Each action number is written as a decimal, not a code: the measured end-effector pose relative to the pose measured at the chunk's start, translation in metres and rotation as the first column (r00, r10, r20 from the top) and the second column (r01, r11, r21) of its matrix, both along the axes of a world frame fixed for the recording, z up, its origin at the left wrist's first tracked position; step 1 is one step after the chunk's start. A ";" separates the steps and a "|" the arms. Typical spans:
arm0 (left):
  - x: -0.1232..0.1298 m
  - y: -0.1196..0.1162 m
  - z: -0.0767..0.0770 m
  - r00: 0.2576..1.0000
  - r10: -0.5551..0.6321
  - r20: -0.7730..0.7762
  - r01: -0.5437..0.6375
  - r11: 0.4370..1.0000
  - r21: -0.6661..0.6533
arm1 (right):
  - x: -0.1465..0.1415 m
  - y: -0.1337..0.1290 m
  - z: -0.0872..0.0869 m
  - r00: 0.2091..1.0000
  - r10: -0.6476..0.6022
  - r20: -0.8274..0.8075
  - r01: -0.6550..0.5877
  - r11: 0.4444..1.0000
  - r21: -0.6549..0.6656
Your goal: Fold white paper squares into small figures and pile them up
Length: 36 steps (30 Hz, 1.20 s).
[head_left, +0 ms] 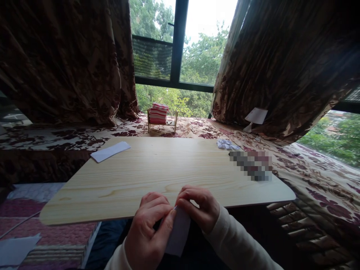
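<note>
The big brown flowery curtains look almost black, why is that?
In the head view, they sit in shadow beside the dark-framed glass window, where daylight washes the sky white; the pale wooden tabletop catches soft light.

It was a home, shown by the floral curtains (70, 63), the matching fabric-covered window seat (194, 127) and a small table lamp (256, 115).

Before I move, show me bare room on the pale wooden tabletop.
The tabletop is bare mid-span, between the flat white paper and the crumpled white scraps; near-left corner too. Crowded: right end, under a blurred-out patch; near edge, by left hand and right hand.
</note>
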<state>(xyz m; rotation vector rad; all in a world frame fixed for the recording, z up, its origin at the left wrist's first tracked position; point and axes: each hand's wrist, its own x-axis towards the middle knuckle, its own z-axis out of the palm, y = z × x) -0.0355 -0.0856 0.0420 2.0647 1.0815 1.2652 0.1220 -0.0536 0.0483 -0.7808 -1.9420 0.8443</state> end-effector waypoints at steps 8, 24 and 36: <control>-0.008 0.000 -0.009 0.936 0.156 0.316 -0.012 0.910 -0.414 | -0.002 -0.006 -0.006 0.993 -0.116 0.025 0.116 0.993 0.012; -0.008 -0.007 0.006 0.986 0.098 0.132 -0.113 0.987 0.110 | 0.000 -0.023 0.015 0.967 -0.254 0.015 0.241 0.932 0.270; -0.004 -0.011 0.002 0.938 0.133 0.321 -0.005 0.929 -0.371 | -0.005 -0.021 0.012 0.982 -0.175 0.068 0.163 0.975 0.149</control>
